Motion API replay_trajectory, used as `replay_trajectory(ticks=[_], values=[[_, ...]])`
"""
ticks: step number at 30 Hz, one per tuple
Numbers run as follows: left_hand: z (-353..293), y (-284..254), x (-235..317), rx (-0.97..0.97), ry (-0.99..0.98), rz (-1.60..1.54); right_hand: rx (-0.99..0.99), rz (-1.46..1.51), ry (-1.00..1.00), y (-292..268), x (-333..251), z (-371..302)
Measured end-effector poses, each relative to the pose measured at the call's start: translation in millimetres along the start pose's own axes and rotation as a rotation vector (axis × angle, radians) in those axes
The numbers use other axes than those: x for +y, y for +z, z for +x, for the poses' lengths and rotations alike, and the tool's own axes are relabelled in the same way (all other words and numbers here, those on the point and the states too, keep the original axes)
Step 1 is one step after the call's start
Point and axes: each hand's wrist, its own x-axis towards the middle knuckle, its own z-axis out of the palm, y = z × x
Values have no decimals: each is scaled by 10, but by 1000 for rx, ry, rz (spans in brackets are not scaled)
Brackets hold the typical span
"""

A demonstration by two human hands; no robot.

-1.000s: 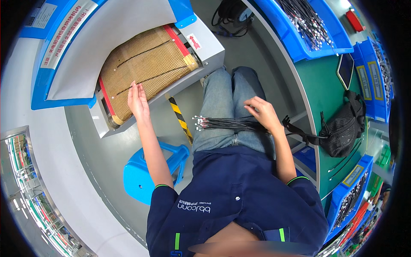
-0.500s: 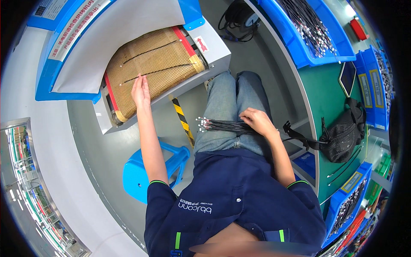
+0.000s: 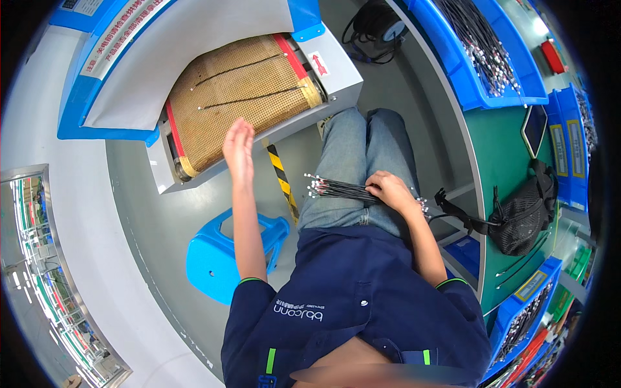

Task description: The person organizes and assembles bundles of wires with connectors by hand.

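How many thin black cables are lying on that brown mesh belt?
2. One thin black cable lies nearer the bare left hand; the other black cable lies farther away, nearer the curved white panel. More may hide under that panel.

The person (image 3: 330, 278) sits between the machine (image 3: 343, 72), ahead and to the left, and the table (image 3: 475, 152), along the right. On the machine's belt (image 3: 278, 113) two cables (image 3: 252, 99) lie apart, one beyond the other; the left hand (image 3: 239, 147) is near the belt's near edge. A bundle (image 3: 343, 189) lies across the thighs (image 3: 343, 145), under the right hand (image 3: 390, 192). A stool (image 3: 217, 258) stands at the person's left. At the table's far end I see a bin (image 3: 467, 81), then a bag (image 3: 524, 224), with loose cables (image 3: 521, 265) between it and a nearer bin (image 3: 508, 315)
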Motion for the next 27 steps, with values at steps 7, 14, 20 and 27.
replay_trajectory(ticks=[7, 14, 20, 27], values=[[-755, 143, -1077, -458, 141, 609, 63, 125, -12, -2, 285, 75], [-1165, 330, -1552, -662, 93, 860, 151, 215, -40, -157, 694, -36], [-1223, 392, -1655, -710, 90, 898, 207, 239, -83, -229, 930, -86], [-1493, 905, -1712, -669, -23, 667, 253, 208, -350, -58, 765, 9]])
